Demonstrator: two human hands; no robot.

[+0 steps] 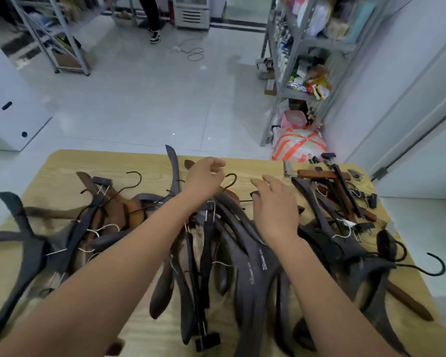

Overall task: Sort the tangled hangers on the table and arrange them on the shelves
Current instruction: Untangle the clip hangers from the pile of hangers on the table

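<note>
Left grip point(204, 177) loosely curled, right grip point(276, 210) wide, both empty; tangled hangers point(250, 266) may drag one another off the tabletop point(101, 163).

A stockroom: metal shelving point(289, 63) crammed with packaged goods point(317, 86), tiled floor point(139, 99).

Dark grey and brown wooden hangers point(245, 256) with black or silver wire hooks lay tangled in a sprawling heap across the pale wood worktop point(88, 163), with clip-bar hangers point(343, 186) gathered at its far right corner.
</note>
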